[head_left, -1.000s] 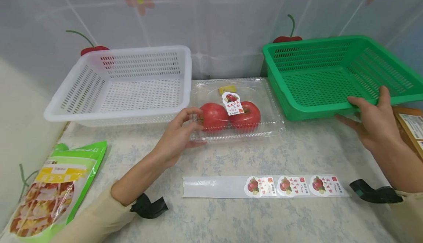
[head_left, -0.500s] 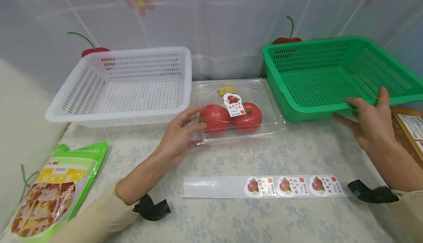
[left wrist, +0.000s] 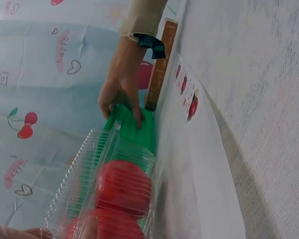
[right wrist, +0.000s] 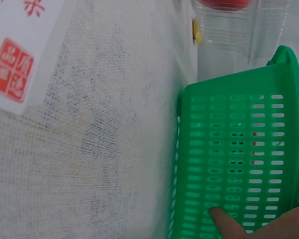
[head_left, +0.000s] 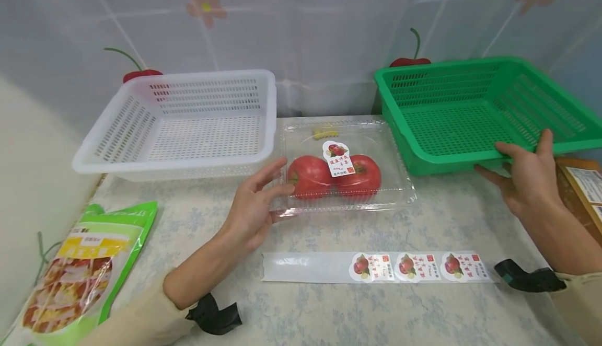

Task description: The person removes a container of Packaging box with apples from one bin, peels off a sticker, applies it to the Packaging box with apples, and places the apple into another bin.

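Observation:
My left hand (head_left: 251, 207) grips the left end of a clear plastic clamshell box (head_left: 397, 189), its thumb near the lid's front edge. Inside the box sit two red tomatoes (head_left: 310, 177); a white fruit-picture sticker (head_left: 338, 159) is on the lid above them. From the right wrist view, the box's end (right wrist: 224, 37) shows slightly above the tabletop. At the right, my right hand (head_left: 533, 179) holds the near rim of a green slotted basket (head_left: 470, 156), fingers over the rim and one digit against the outer wall. In the left wrist view the box overlaps the basket.
A white slotted basket (head_left: 183, 167) stands back left. A green food bag (head_left: 89, 273) lies front left. Across the front runs a strip of backing paper (head_left: 305, 267) with three stickers. A brown package (head_left: 580, 194) lies at far right; a yellow piece (head_left: 325, 133) shows through the box.
My left hand and the box of tomatoes have come slightly nearer and to the right, and the yellow piece now shows blurred through the lid. My right hand stays on the green basket.

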### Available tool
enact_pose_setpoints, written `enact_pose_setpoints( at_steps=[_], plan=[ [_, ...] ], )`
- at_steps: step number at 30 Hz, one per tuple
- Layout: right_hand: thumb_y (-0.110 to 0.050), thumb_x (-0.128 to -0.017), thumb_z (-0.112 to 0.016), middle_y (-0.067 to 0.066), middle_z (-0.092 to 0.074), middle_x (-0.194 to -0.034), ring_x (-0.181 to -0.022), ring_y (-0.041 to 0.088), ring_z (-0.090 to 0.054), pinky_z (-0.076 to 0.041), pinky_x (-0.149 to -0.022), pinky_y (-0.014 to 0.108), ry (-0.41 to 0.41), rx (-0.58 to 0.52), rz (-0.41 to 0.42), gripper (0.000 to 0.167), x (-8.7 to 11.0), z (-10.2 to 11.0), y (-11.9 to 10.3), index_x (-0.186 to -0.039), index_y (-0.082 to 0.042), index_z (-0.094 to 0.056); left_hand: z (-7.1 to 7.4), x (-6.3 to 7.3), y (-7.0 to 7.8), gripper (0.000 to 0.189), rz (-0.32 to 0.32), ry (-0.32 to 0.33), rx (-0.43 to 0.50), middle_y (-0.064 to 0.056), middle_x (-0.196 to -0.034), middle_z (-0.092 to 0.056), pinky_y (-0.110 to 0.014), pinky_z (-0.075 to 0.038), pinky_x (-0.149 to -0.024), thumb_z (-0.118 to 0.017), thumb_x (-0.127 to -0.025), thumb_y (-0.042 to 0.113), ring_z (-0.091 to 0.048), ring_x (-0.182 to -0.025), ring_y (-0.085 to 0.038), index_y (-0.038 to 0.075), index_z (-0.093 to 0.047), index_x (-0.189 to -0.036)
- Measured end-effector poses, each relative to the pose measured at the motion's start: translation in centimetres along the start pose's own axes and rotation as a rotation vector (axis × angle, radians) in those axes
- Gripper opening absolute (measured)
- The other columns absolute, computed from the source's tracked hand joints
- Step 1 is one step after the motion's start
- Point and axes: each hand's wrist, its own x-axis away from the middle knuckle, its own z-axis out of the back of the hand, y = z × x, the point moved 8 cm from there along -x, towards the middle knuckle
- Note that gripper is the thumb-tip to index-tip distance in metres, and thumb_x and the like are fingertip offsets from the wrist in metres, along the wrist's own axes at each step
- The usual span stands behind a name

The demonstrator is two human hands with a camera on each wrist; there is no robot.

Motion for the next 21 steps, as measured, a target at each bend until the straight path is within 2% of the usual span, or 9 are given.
enact_pose_setpoints(
  at_steps=[2, 7, 12, 14, 21],
  plan=[
    [-0.013, -0.104, -0.045, -0.026, 0.030, -0.151, -0.143, 0.007, 0.016, -0.046, -0.097, 0.034, -0.003, 0.003, 0.000, 0.090, 0.1, 0.0, 0.0, -0.141, -0.060, 0.023, -0.1, 0.3, 0.0, 0.058, 0.002, -0.001, 0.026, 0.000, -0.148, -0.034, -0.045, -0.059, -0.077, -0.060, -0.091, -0.005, -0.061, -0.105, -0.026, 0.022, -0.054, -0.142],
    [-0.016, -0.104, -0.045, -0.025, 0.033, -0.150, -0.141, 0.009, 0.024, -0.041, -0.102, 0.035, -0.002, 0.040, 0.000, 0.089, 0.1, 0.0, 0.1, -0.140, -0.059, 0.025, -0.4, 1.3, 0.2, 0.059, -0.015, -0.010, 0.059, -0.004, -0.150, -0.031, -0.044, -0.059, -0.073, -0.059, -0.091, -0.006, -0.060, -0.105, -0.026, 0.020, -0.052, -0.143],
    [-0.018, -0.104, -0.045, -0.024, 0.033, -0.150, -0.141, 0.010, 0.023, -0.034, -0.106, 0.037, -0.002, 0.058, 0.002, 0.090, 0.2, 0.2, 0.1, -0.139, -0.058, 0.027, -0.8, 2.4, 0.3, 0.058, -0.021, -0.015, 0.062, -0.005, -0.150, -0.030, -0.037, -0.060, -0.067, -0.059, -0.092, -0.005, -0.061, -0.102, -0.023, 0.019, -0.051, -0.144],
    [-0.018, -0.104, -0.045, -0.024, 0.034, -0.150, -0.141, 0.010, 0.023, -0.033, -0.107, 0.037, -0.004, 0.057, -0.001, 0.090, 0.2, 0.2, 0.1, -0.139, -0.058, 0.028, -0.9, 2.7, 0.2, 0.058, -0.018, -0.014, 0.064, -0.005, -0.150, -0.030, -0.034, -0.059, -0.066, -0.059, -0.092, -0.005, -0.061, -0.101, -0.021, 0.019, -0.051, -0.144],
    [-0.019, -0.104, -0.046, -0.023, 0.037, -0.148, -0.140, 0.010, 0.027, -0.038, -0.105, 0.034, -0.008, 0.067, -0.003, 0.091, 0.2, 0.1, 0.1, -0.139, -0.057, 0.029, -1.2, 3.2, 0.3, 0.058, -0.018, -0.005, 0.061, -0.005, -0.150, -0.029, -0.037, -0.058, -0.073, -0.059, -0.092, -0.004, -0.058, -0.109, -0.025, 0.019, -0.050, -0.144]
  ],
)
